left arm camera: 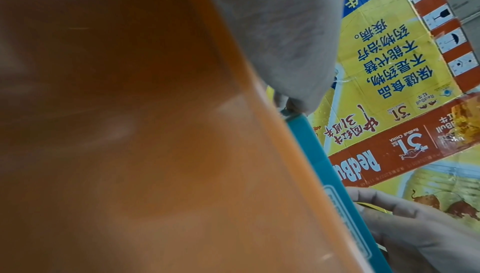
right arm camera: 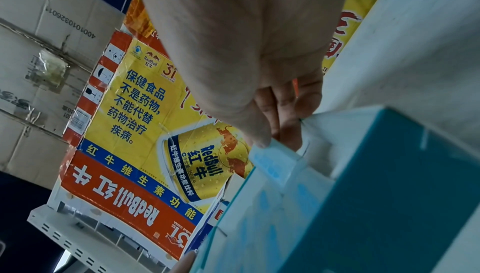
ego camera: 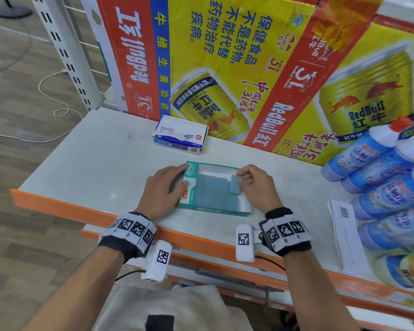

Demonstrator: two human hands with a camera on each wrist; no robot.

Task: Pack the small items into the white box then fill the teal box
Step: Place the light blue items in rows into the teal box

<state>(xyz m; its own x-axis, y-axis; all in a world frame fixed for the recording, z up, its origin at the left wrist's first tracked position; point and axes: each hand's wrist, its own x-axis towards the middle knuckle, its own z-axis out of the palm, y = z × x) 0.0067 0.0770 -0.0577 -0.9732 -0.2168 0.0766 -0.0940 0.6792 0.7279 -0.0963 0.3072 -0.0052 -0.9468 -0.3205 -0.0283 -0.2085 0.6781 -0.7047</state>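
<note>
My right hand (ego camera: 256, 185) is pinching one flat, pale blue wrapped eraser (ego camera: 235, 184) between thumb and fingertips, tilted up at the far right corner of the teal box (ego camera: 202, 209). That box is a shallow cardboard tray, white inside, lined with more of the same soft-looking blue packets lying flat. My left hand (ego camera: 164, 189) has straight fingers pressed against the tray's left wall. The white box (ego camera: 180, 136), glossy card printed ERASER, sits farther back on the smooth white shelf (ego camera: 81, 163), near the big yellow carton (ego camera: 225, 68).

White-and-blue cardboard box (ego camera: 180, 137): "ERASER"
Yellow-and-red cardboard cartons (ego camera: 249, 68): "RedBull", "RedBull CHINA", "31"
Plain brown cardboard carton (right arm camera: 52, 10): "4001010326011"
</note>
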